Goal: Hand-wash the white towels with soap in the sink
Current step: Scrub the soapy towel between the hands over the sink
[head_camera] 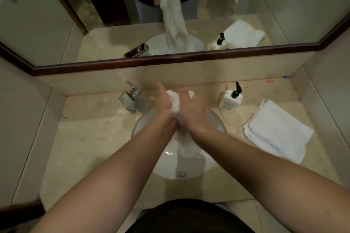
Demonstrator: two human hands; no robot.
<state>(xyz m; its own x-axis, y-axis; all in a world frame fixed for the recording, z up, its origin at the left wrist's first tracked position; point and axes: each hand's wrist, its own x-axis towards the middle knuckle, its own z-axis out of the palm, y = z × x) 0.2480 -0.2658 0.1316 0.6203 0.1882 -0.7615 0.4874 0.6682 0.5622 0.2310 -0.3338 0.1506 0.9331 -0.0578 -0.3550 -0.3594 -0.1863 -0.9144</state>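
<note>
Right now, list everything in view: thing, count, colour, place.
wet towel: one, white, pressed between both hands above the sink
folded towels: a stack, count unclear, white, on the counter right of the sink
soap bottle: one, white with black pump, behind the stack
faucet: one, chrome, left of the sink
sink: one, white, set in the beige counter
mirror: one, dark wood frame, on the wall behind
left hand: on the towel
right hand: on the towel
</note>
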